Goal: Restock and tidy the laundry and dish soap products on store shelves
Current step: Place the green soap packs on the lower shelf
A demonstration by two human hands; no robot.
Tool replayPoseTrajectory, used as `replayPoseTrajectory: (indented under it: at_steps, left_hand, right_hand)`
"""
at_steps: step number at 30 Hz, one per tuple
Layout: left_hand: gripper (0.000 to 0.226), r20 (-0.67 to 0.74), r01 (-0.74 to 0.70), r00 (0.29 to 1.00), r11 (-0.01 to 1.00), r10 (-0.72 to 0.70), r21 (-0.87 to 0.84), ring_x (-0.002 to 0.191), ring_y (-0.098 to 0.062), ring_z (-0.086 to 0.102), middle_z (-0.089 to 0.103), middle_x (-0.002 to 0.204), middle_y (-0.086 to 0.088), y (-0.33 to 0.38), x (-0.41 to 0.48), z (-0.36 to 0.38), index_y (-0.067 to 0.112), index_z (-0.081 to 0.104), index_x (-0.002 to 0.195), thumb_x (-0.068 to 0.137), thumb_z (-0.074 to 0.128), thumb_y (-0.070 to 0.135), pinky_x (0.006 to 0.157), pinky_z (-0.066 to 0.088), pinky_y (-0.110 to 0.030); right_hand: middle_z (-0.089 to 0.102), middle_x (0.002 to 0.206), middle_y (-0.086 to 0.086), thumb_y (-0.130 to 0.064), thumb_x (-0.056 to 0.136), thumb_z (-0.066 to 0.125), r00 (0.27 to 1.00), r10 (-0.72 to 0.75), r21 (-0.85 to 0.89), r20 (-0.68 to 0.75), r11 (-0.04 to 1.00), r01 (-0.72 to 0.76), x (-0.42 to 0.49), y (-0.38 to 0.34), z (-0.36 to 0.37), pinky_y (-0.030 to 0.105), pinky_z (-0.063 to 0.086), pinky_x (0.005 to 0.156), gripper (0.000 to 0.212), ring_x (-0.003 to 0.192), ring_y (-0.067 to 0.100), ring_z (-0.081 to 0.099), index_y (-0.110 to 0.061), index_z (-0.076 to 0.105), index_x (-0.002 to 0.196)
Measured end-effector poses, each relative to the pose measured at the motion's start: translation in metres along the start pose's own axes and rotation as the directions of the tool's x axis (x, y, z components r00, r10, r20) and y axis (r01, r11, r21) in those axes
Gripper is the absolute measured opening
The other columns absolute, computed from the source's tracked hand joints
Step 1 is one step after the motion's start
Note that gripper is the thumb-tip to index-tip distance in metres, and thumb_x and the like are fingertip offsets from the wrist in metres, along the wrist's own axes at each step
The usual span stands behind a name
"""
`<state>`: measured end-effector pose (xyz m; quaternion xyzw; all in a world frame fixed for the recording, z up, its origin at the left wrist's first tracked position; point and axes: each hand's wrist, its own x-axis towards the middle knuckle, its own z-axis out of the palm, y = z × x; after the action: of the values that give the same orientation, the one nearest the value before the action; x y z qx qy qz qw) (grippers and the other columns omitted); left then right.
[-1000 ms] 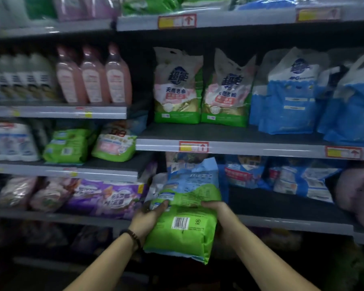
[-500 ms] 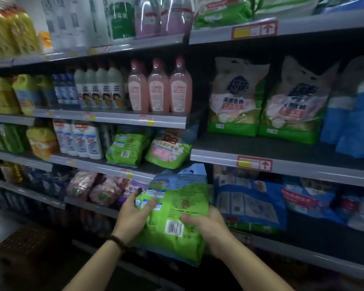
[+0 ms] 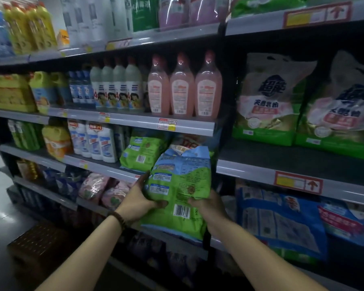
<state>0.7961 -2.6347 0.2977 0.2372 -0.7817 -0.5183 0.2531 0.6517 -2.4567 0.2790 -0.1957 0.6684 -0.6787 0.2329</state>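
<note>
I hold a green and blue detergent bag point(image 3: 182, 192) upright in front of the shelves, its back with a barcode facing me. My left hand point(image 3: 138, 201) grips its left edge, a bead bracelet on the wrist. My right hand point(image 3: 208, 204) clasps its lower right side. Just behind and left of it, a matching green bag point(image 3: 140, 153) lies on the middle shelf point(image 3: 105, 166), with another pouch point(image 3: 184, 143) partly hidden behind the held bag.
Pink bottles point(image 3: 184, 87) and white bottles point(image 3: 114, 89) stand one shelf up. Large green and white bags point(image 3: 267, 101) fill the right bay, blue bags point(image 3: 282, 223) below them. Pink pouches point(image 3: 95, 187) lie lower left. A dark crate point(image 3: 40, 242) sits on the floor.
The view has swung left and up along the shelves. Both hands have carried the green bag left and higher, from the lower right bay toward the middle shelf with the matching bag.
</note>
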Motion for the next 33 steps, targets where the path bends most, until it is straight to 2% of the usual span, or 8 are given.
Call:
replayPoseTrajectory:
  at_steps: [3,7,12,15,17,22,27,33]
  left_hand:
    - [0.115,-0.008,-0.080,0.997,0.997,0.081,0.019,0.104,0.015,0.066,0.059,0.132,0.018,0.002,0.037,-0.003,0.024,0.040,0.158,0.062,0.097,-0.003,0.081,0.058,-0.012]
    - [0.111,-0.016,-0.129,0.991,0.991,0.130,0.040,0.098,0.004,0.072,0.063,0.133,0.010,0.009,0.092,-0.009,0.025,0.038,0.160,0.068,0.092,-0.008,0.080,0.064,-0.028]
    - [0.106,-0.063,-0.212,0.974,0.971,0.220,0.106,0.101,-0.001,0.072,0.068,0.118,0.035,0.010,0.158,0.001,0.024,0.041,0.159,0.072,0.090,-0.009,0.075,0.063,-0.027]
    - [0.099,-0.088,-0.200,0.974,0.973,0.210,0.113,0.127,-0.029,0.063,0.061,0.144,0.001,0.010,0.189,0.015,0.011,0.042,0.157,0.073,0.089,-0.010,0.102,0.057,-0.049]
    - [0.093,-0.121,-0.183,0.971,0.965,0.207,0.186,0.120,-0.035,0.065,0.062,0.143,-0.016,0.004,0.202,0.027,0.017,0.047,0.155,0.075,0.088,-0.005,0.101,0.056,-0.050]
    - [0.083,-0.280,-0.084,0.896,0.750,0.345,0.656,0.125,-0.044,0.049,0.053,0.141,-0.017,-0.019,0.195,0.057,0.046,0.041,0.156,0.087,0.079,0.024,0.104,0.044,-0.054]
    - [0.050,-0.229,-0.203,0.807,0.620,0.544,0.758,0.122,-0.046,0.049,0.047,0.142,-0.023,-0.040,0.161,0.096,0.021,0.056,0.146,0.097,0.061,0.025,0.101,0.044,-0.050]
    - [0.071,-0.011,-0.171,0.956,0.588,0.293,0.791,0.156,-0.042,0.020,0.013,0.173,-0.018,-0.046,0.152,0.093,0.024,0.011,0.168,0.107,0.041,0.042,0.127,0.022,-0.049]
  right_hand:
    - [0.080,0.113,0.002,0.003,0.093,0.072,0.997,-0.055,-0.013,-0.048,0.998,0.055,0.035,-0.001,0.013,0.048,0.059,0.100,0.032,0.106,0.024,0.075,-0.012,0.074,0.121]
    - [0.078,0.116,0.007,-0.004,0.097,0.071,0.984,-0.125,-0.088,-0.126,0.990,0.114,0.089,-0.014,0.027,0.049,0.060,0.099,0.028,0.108,0.030,0.074,-0.009,0.071,0.125]
    - [0.070,0.133,0.019,-0.012,0.102,0.066,0.947,-0.209,-0.256,-0.244,0.956,0.145,0.155,-0.031,0.040,0.052,0.054,0.105,0.033,0.122,0.039,0.066,-0.002,0.063,0.134]
    - [0.066,0.136,0.024,-0.019,0.104,0.064,0.918,-0.224,-0.358,-0.326,0.928,0.099,0.183,-0.029,0.043,0.048,0.052,0.105,0.036,0.126,0.041,0.063,0.001,0.059,0.134]
    - [0.066,0.134,0.024,-0.021,0.105,0.061,0.908,-0.242,-0.429,-0.342,0.900,0.078,0.195,-0.023,0.045,0.046,0.051,0.103,0.033,0.124,0.042,0.063,-0.002,0.059,0.132]
    - [0.056,0.147,0.024,-0.033,0.109,0.051,0.919,-0.286,-0.633,-0.269,0.772,0.055,0.210,-0.010,0.052,0.050,0.047,0.108,0.050,0.133,0.043,0.056,-0.004,0.043,0.149]
    - [0.045,0.155,0.024,-0.031,0.105,0.058,0.932,-0.281,-0.665,-0.230,0.744,0.060,0.190,-0.006,0.052,0.047,0.044,0.112,0.065,0.141,0.042,0.048,-0.004,0.030,0.157]
    - [0.037,0.164,0.022,-0.016,0.103,0.058,0.941,-0.325,-0.700,-0.094,0.694,0.169,0.129,0.003,0.036,0.034,0.036,0.118,0.077,0.148,0.034,0.042,-0.004,0.017,0.167]
